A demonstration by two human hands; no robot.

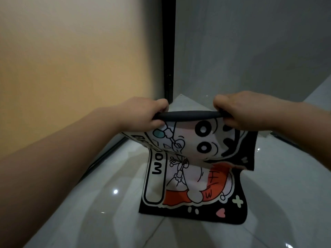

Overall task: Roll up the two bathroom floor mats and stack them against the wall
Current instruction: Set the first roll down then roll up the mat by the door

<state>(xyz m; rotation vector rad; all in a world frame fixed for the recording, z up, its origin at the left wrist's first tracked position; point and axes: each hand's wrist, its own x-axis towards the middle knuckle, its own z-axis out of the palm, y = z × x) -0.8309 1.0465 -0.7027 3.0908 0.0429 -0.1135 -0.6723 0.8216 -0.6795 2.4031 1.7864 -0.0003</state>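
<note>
A cartoon-printed bathroom mat [193, 169] with a black border hangs from my hands, its near end still flat on the floor. Its far edge is curled into a thin dark roll [188, 116]. My left hand [143, 113] grips the left end of that roll and my right hand [240, 110] grips the right end, both lifted above the floor. A pale sheet, possibly the second mat [186, 104], lies partly hidden behind the roll in the corner.
Glossy white floor tiles [100, 217] surround the mat. A beige wall [71, 68] rises on the left, a grey wall [250, 51] on the right, with a black door frame [168, 51] in the corner between them.
</note>
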